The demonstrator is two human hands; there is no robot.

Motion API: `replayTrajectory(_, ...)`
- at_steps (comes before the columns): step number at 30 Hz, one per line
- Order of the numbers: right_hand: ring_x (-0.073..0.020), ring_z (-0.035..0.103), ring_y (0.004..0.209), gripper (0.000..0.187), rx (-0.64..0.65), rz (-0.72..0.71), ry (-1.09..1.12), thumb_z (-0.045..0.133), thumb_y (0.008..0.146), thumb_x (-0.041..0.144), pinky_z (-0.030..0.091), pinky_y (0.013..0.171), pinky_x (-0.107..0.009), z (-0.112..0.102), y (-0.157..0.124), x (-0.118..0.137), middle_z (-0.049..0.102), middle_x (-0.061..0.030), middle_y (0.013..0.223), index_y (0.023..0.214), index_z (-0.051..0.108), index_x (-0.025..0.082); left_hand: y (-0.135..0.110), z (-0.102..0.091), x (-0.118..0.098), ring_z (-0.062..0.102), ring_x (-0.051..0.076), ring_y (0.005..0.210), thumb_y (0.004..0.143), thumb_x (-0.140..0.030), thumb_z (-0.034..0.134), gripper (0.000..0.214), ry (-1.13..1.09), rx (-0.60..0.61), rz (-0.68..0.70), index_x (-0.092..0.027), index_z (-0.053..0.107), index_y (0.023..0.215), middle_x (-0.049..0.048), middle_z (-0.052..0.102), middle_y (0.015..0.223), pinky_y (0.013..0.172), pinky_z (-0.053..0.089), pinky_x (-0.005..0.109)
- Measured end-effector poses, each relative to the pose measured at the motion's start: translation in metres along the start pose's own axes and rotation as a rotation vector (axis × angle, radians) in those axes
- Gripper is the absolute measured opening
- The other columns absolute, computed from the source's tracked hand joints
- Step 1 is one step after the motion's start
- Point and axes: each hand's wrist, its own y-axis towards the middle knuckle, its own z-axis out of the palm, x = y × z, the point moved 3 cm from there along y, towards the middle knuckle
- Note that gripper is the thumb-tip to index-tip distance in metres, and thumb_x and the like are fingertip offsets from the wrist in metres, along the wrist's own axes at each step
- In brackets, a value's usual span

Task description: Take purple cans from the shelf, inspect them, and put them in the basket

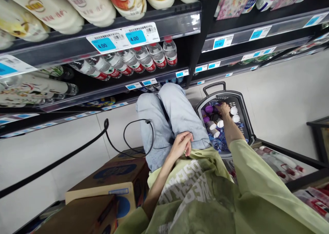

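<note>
My right hand [223,108] reaches down into a dark grey shopping basket [245,114] on the floor beside my right knee. Its fingers are curled at a bottle near the basket's far side, partly hidden from view. Around it lie bottles with purple caps [209,108], bottles with white caps [233,110] and blue-tinted clear bottles [217,145]. On my lap, against the jeans [177,107], rests my left hand [182,144], its fingers loosely curled together with nothing in them.
Shelves ahead hold red-capped water bottles [150,57] and large white bottles [89,4]. A basket handle [214,86] stands up at the far rim. Cardboard boxes [108,182] sit at left, a black cable [51,162] crosses there, and a low rack of bottles [280,162] is at right.
</note>
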Motion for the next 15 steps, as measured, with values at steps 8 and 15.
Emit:
replayTrajectory(8, -0.0372, 0.071, 0.119, 0.062, -0.080, -0.078, 0.058, 0.078, 0.088, 0.051, 0.054, 0.102, -0.045, 0.008, -0.020, -0.010, 0.072, -0.0224, 0.125, 0.139, 0.068, 0.016, 0.002, 0.001, 0.000, 0.052, 0.013, 0.031, 0.091, -0.067, 0.062, 0.049, -0.010, 0.014, -0.001, -0.020, 0.056, 0.080, -0.0112, 0.039, 0.041, 0.031, 0.036, 0.019)
replayTrajectory(15, -0.0379, 0.070, 0.118, 0.061, -0.148, -0.073, 0.083, 0.076, 0.089, 0.047, 0.053, 0.103, -0.047, 0.013, -0.029, -0.010, 0.070, -0.0236, 0.127, 0.139, 0.067, 0.013, 0.001, 0.002, 0.000, 0.053, 0.013, 0.031, 0.091, -0.067, 0.063, 0.049, -0.028, 0.021, 0.018, -0.020, 0.056, 0.080, -0.0110, 0.040, 0.041, 0.031, 0.037, 0.019)
